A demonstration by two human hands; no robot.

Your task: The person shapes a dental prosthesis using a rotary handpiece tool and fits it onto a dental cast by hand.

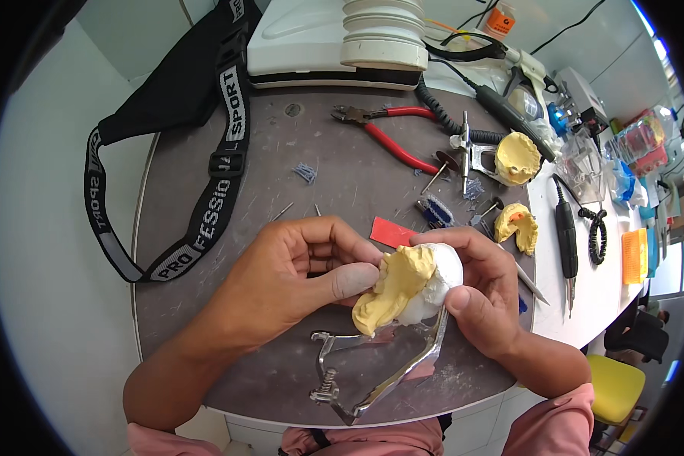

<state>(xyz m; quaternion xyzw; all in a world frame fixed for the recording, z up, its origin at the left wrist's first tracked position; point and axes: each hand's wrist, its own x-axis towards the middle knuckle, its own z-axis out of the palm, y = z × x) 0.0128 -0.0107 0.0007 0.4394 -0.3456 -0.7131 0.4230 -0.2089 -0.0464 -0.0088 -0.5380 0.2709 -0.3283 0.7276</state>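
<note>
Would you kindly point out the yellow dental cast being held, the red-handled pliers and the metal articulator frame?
yellow dental cast (397, 285): head view, on its yellow upper face.
red-handled pliers (391, 144): head view, on the lower red handle.
metal articulator frame (403, 368): head view, on the shiny right arm.

You sit at a round grey work table (205, 251) with a pale rim. On your left the wall or floor (45, 251) is plain white. On the far right a white counter (608, 289) continues, with bright daylight at its far end. Near right, low, stands a yellow stool (615, 387).
</note>
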